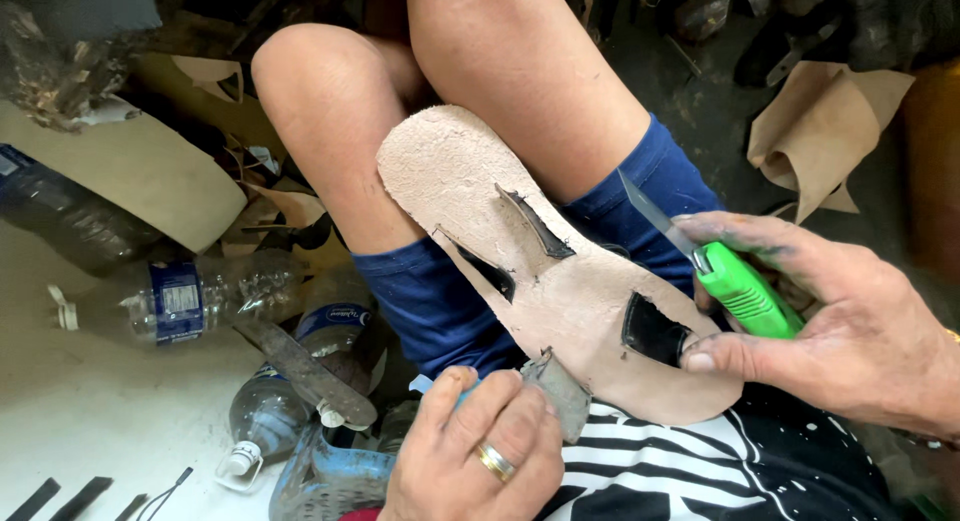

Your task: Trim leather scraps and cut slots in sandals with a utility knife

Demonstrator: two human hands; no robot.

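Head view. A tan leather sole (520,251), rough side up, is lying across the person's lap, resting on the blue shorts (440,301) with its toe end pointing away from the camera. Three slots are already standing cut through it: two narrow slanted ones near the middle and one wider dark opening near the heel end, beside the right thumb. I judge the slot cutting to be well advanced. Whether any strap is threaded through cannot be told, and none is showing.

The right hand (850,321) is gripping a green-handled knife (745,286), fingers wrapped shut on the handle, blade pointing up and away from the sole and not touching the leather. The thumb tip is pressing on the sole's edge by the wide slot. The left hand (480,446), wearing a ring, is closing on a small grey scrap (560,386) at the sole's near edge; what else it is enclosing is hidden.

Containers: two clear plastic bottles are lying on their sides on the floor to the left, one blue-labelled (190,296), one nearer with a white cap (270,406). Both are looking empty or nearly so; contents cannot be confirmed. A worn blue basket (325,476) is sitting below, its contents hidden. Leather offcuts (820,131) are lying at upper right.
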